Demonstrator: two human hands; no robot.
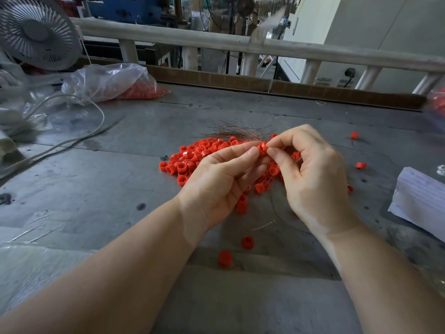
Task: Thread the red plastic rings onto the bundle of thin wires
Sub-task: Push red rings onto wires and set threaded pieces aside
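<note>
Forearms reached in to 2 hands meeting over the desk (120,179). Left hand (216,186) and right hand (310,172) each pinched the same red ring (262,148) between fingertips. Just beyond that grip fanned the wire bundle (243,131); below lay the ring pile (192,157). Threading looked underway; next, the ring needed sliding along the wires.

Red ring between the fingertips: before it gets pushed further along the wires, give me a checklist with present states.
1. Red ring pinched by left hand and right hand: ok.
2. Wire through the ring's hole: cannot tell.
3. Wire bundle fanned out, loose ends behind the ring: ok.
4. Pile of rings lying right under the hands: ok.
5. Thin wire trailing on the table, snagged or not: cannot tell.
</note>
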